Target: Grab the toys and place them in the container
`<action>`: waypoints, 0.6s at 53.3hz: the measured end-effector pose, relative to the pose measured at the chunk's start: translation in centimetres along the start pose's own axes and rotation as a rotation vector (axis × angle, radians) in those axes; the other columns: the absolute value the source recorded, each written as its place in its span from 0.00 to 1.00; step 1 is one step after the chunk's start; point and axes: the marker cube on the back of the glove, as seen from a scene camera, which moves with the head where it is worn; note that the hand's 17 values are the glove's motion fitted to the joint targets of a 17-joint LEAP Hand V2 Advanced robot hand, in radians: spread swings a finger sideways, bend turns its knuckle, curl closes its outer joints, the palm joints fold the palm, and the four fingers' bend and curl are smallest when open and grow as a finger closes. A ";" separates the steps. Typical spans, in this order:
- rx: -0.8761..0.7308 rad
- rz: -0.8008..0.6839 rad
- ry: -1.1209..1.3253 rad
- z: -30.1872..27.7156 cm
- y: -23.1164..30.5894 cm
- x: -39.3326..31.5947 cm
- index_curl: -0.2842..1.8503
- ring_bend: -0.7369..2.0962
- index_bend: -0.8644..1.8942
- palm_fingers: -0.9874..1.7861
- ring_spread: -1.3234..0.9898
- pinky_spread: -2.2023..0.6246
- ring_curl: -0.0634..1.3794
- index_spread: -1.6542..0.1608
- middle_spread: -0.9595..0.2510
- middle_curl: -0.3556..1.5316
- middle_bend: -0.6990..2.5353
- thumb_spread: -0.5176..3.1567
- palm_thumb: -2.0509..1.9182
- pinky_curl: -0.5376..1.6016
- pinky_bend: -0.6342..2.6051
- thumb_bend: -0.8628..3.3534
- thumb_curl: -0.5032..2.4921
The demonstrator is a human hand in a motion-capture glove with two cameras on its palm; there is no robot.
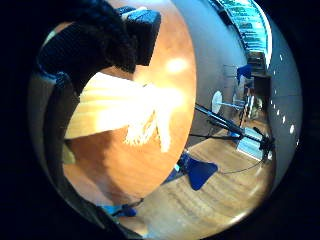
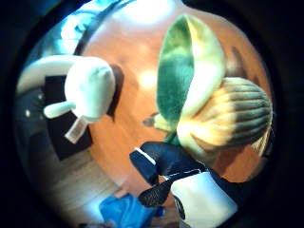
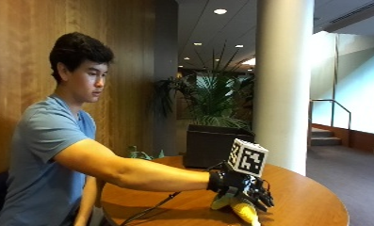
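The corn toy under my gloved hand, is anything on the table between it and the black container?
Nothing visible. The gloved right hand is on the corn toy, and the outside view shows bare table between it and the black container.

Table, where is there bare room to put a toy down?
The round wooden table is bare between the gloved right hand and its far edge by the pillar, and between the white plush toy and the yellow-green plush corn. It is crowded under the hand, around the corn.
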 end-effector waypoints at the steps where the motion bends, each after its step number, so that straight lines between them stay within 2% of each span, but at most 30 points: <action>1: -0.003 0.002 -0.011 0.3 -0.1 -0.2 0.25 0.38 0.35 0.32 0.57 0.80 0.23 0.75 0.74 0.37 0.27 0.40 0.50 0.39 0.51 0.19 0.25; 7: -0.013 0.010 -0.051 1.7 -0.4 -0.4 0.24 0.40 0.35 0.33 0.56 0.80 0.24 0.74 0.74 0.37 0.27 0.40 0.50 0.39 0.50 0.19 0.25; 11: -0.005 -0.002 -0.039 2.6 -0.1 -0.3 0.24 0.44 0.36 0.39 0.55 0.80 0.26 0.74 0.72 0.38 0.29 0.39 0.50 0.38 0.48 0.19 0.25; 13: 0.008 -0.010 -0.025 2.9 0.0 -0.2 0.24 0.44 0.36 0.37 0.54 0.80 0.25 0.74 0.72 0.38 0.29 0.39 0.50 0.38 0.49 0.19 0.25; 17: 0.068 0.007 -0.012 3.1 0.4 0.0 0.25 0.52 0.38 0.50 0.48 0.79 0.29 0.73 0.66 0.41 0.35 0.38 0.49 0.36 0.43 0.19 0.25; 20: 0.102 0.032 -0.008 2.5 0.9 0.3 0.25 0.56 0.39 0.55 0.45 0.77 0.31 0.72 0.62 0.43 0.38 0.38 0.50 0.35 0.41 0.19 0.25; 21: 0.116 0.040 -0.002 2.0 1.0 0.3 0.26 0.60 0.40 0.63 0.44 0.75 0.34 0.72 0.60 0.46 0.41 0.38 0.50 0.35 0.40 0.19 0.25; 23: 0.150 0.053 0.010 0.8 1.5 0.2 0.26 0.63 0.39 0.68 0.42 0.72 0.35 0.72 0.58 0.47 0.43 0.39 0.50 0.35 0.41 0.19 0.25; 24: 0.169 0.057 0.013 0.0 1.7 0.2 0.26 0.63 0.39 0.68 0.42 0.72 0.35 0.72 0.57 0.47 0.44 0.39 0.50 0.35 0.40 0.19 0.25; 25: 0.187 0.059 0.014 -0.7 2.0 0.2 0.27 0.66 0.41 0.74 0.42 0.70 0.38 0.72 0.57 0.49 0.45 0.39 0.50 0.36 0.41 0.19 0.25; 32: 0.279 0.034 0.059 -5.6 4.0 0.5 0.30 0.69 0.42 0.76 0.41 0.66 0.44 0.73 0.54 0.54 0.48 0.39 0.50 0.40 0.45 0.19 0.25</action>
